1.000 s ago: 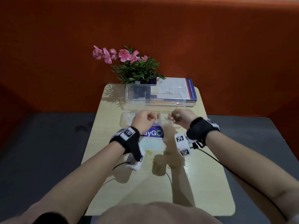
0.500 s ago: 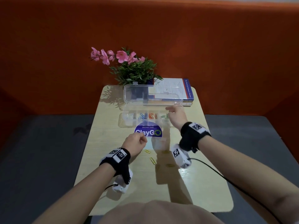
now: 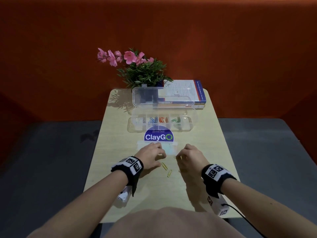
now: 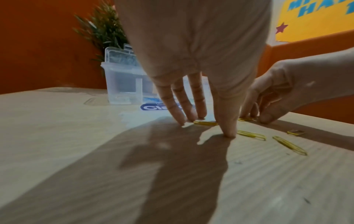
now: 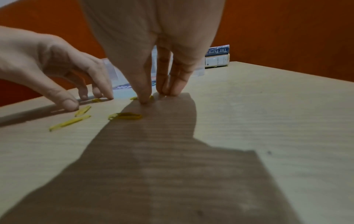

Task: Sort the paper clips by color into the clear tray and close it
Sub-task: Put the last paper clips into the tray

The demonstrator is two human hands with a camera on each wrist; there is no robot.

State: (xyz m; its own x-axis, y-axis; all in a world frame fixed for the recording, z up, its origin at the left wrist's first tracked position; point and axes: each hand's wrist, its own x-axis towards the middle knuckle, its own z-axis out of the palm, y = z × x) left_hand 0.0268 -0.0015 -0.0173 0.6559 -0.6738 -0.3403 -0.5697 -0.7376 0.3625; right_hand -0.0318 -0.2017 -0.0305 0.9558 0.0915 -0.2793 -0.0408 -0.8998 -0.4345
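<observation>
Paper clips, thin yellow wire loops, lie loose on my pale wood-grain counter, between my two hands. Five visible from the wrist views. Clear tray, hard see-through plastic with rounded corners, sits farther back with its lid standing open; compartments hold white, blue, orange and green clips, one colour each as far as I can tell. My left hand is down, straight fingertips touching the counter, one clip just beside them; grip loose, holding nothing. My right hand has fingers pointing down, thumb tip on or right at a clip, fingers relaxed, nothing pinched that I can see. Round blue sticker reads ClayGO, just in front of the tray. Flower plant and stacked books at the counter's far edge. Half a second ago my right hand was up at the tray's right end; now both hands are down at the yellow clips.
</observation>
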